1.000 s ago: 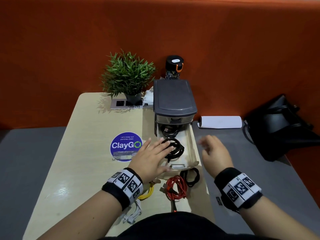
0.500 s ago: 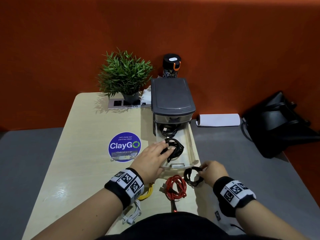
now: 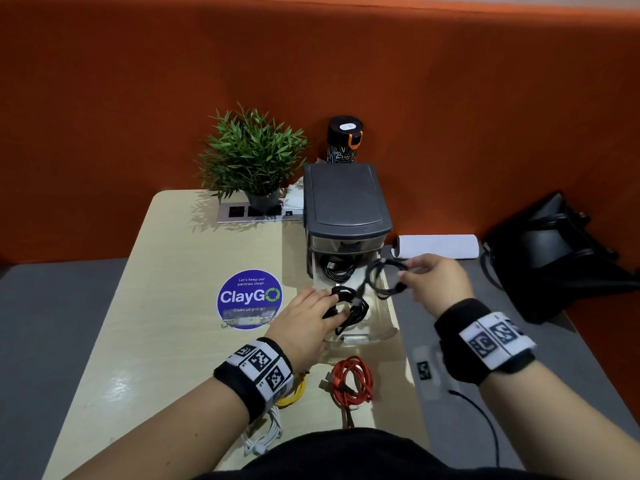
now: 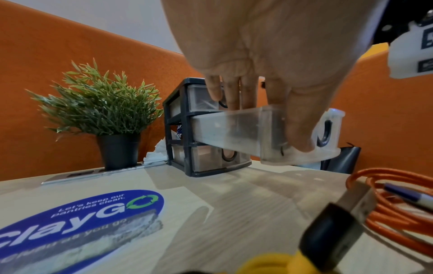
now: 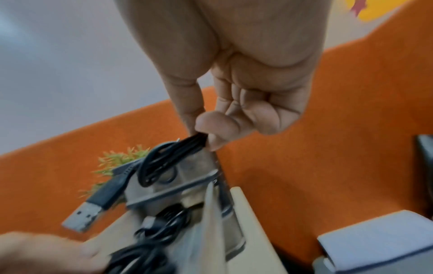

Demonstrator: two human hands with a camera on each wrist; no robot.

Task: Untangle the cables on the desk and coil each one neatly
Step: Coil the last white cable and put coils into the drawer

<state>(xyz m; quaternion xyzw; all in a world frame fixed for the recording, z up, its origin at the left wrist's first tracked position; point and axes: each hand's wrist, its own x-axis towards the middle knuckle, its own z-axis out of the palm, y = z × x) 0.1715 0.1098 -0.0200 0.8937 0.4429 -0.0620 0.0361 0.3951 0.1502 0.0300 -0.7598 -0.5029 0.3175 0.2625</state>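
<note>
A clear drawer [image 3: 388, 308] stands pulled out of a grey drawer unit [image 3: 346, 199]. My left hand [image 3: 322, 313] lies over a black cable coil [image 3: 355, 308] inside it, fingers straight. In the left wrist view the left hand [image 4: 262, 118] has its thumb on the drawer front [image 4: 328, 129]. My right hand [image 3: 407, 275] pinches a second black cable coil [image 3: 382, 278] above the drawer's right side. The right wrist view shows thumb and forefinger of the right hand [image 5: 203, 137] on that coil [image 5: 161, 163], its USB plug [image 5: 86, 213] dangling. Another black cable [image 3: 337, 268] lies deeper in the drawer.
A red coil [image 3: 353, 379], a yellow cable [image 3: 296, 393] and a white cable [image 3: 263, 434] lie on the desk's near edge. A potted plant [image 3: 252, 161], socket strip [image 3: 256, 211] and black flask [image 3: 344, 140] stand behind. A paper roll [image 3: 436, 245] and black bag [image 3: 561, 254] lie on the right.
My right hand took the small black coil from the desk in front of the drawer and lifted it up and forward over the drawer. The left hand stayed on the coil inside.
</note>
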